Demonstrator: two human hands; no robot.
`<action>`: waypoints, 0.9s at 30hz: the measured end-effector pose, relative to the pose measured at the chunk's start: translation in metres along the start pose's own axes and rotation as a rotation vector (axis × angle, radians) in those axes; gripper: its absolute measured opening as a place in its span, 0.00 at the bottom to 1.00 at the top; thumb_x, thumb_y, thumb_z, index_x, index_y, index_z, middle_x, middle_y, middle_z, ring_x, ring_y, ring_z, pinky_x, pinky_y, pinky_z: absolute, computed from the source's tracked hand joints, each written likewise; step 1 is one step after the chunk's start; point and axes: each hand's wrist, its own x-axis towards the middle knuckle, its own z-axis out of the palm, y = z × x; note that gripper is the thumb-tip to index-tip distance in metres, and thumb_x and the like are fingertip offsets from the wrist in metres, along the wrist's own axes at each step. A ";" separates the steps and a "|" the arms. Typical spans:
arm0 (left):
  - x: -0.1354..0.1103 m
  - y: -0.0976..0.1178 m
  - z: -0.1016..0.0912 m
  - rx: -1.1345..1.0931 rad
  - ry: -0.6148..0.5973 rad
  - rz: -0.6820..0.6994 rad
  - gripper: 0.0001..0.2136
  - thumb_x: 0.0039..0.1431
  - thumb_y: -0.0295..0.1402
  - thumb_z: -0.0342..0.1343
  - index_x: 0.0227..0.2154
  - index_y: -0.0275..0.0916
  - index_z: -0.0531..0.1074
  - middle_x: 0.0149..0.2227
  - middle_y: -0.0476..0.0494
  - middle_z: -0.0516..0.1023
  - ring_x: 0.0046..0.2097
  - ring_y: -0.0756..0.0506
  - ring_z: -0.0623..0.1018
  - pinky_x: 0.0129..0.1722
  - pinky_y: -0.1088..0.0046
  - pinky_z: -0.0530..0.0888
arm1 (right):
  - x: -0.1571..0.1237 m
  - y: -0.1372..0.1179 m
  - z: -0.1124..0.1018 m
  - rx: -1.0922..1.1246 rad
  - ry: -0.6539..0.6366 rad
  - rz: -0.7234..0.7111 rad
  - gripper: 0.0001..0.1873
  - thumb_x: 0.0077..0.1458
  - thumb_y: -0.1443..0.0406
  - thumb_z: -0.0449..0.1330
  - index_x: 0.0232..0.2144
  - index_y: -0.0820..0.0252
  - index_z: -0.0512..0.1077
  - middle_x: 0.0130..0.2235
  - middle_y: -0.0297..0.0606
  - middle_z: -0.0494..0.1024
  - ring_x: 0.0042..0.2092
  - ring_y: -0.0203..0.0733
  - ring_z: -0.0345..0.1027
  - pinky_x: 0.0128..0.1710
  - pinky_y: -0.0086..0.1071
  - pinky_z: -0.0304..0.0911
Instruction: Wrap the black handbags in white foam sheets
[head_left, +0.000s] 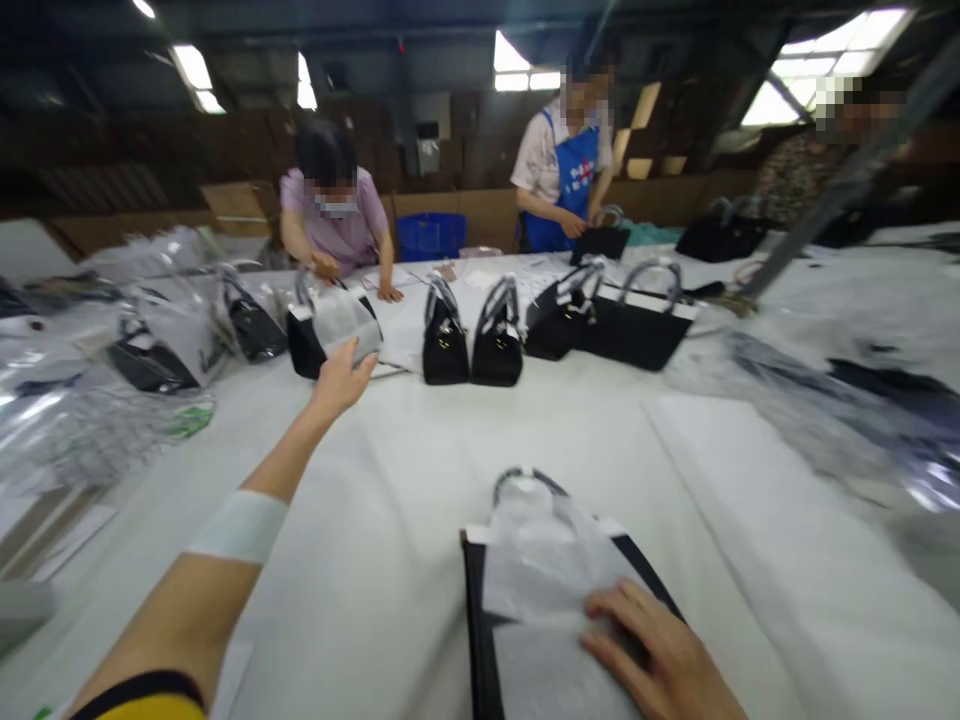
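My left hand point(341, 382) is stretched far forward across the table, its fingers apart against the lower front of a black handbag point(301, 345) partly covered by white tissue paper point(341, 322). Close in front of me lies a larger black handbag point(480, 610) with wrapped handles point(529, 478) pointing away. White tissue sheets point(544, 560) cover most of its upper face. On those sheets rests my right hand point(652, 640), fingers spread and slightly bent, not closed on anything I can see. The bag's lower end is cut off by the frame.
Two small black handbags point(446, 350) stand mid-table, with larger black bags point(630, 325) to their right. Plastic-wrapped bags point(161, 345) and clear film point(67, 410) lie left. A white sheet point(795, 520) is at right. Co-workers point(337, 215) handle bags opposite; a metal post point(847, 165) slants at right.
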 end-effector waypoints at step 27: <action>-0.246 0.115 0.025 0.075 -0.819 0.591 0.34 0.53 0.35 0.55 0.63 0.41 0.51 0.61 0.30 0.57 0.61 0.32 0.61 0.58 0.53 0.62 | 0.012 0.005 -0.007 -0.102 0.089 -0.372 0.10 0.59 0.57 0.56 0.30 0.55 0.69 0.34 0.39 0.72 0.34 0.45 0.68 0.33 0.38 0.65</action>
